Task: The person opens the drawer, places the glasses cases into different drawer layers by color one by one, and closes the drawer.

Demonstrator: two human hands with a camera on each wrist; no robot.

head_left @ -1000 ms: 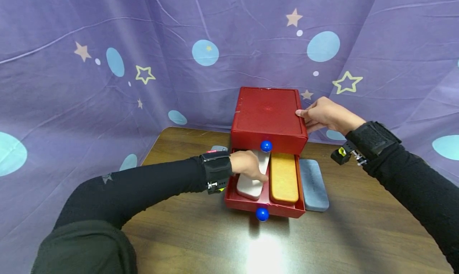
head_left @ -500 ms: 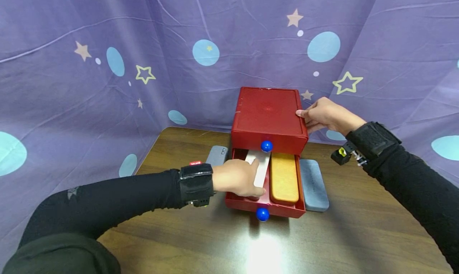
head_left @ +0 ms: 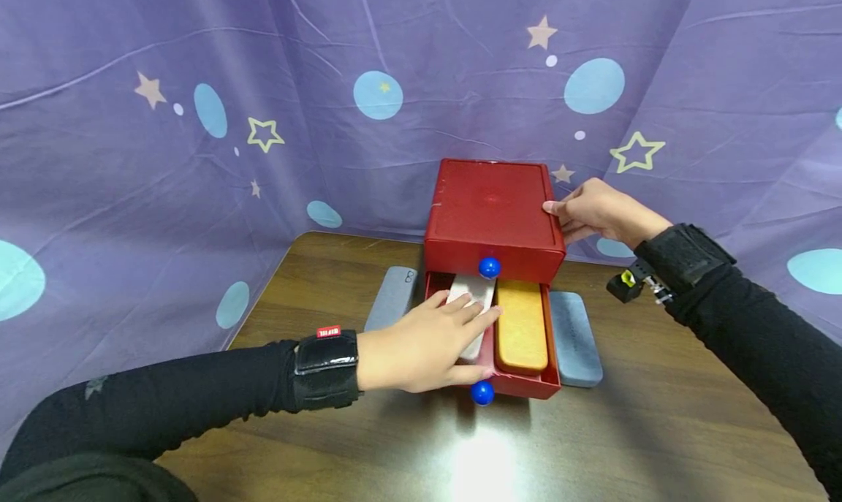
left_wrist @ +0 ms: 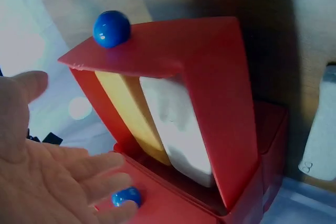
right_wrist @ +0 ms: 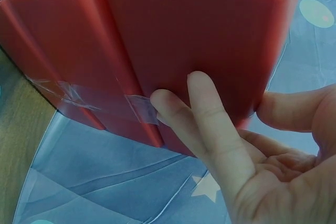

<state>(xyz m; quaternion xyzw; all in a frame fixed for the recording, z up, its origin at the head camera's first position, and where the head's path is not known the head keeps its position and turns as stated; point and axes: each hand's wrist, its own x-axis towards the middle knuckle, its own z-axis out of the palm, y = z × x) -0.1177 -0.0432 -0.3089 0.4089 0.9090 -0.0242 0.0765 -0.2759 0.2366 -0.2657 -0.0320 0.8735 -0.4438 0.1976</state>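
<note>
A red two-drawer box stands at the back of the table, its lower drawer pulled out. Inside lie a white glasses case and a yellow one, side by side. My left hand is over the drawer's left front, fingers spread and nothing held; it covers part of the white case in the head view. In the left wrist view, its palm is away from both cases. My right hand holds the box's right side, thumb at the top edge, fingertips against the side wall.
A blue glasses case lies right of the drawer, and a grey-blue case lies to its left. Blue ball knobs stick out from the drawer fronts. A purple patterned cloth hangs behind the wooden table.
My left hand has let go of the white case in the drawer, drawn back left and toward me, and spread its fingers. The grey-blue case has come into fuller view. My right hand stays put.
</note>
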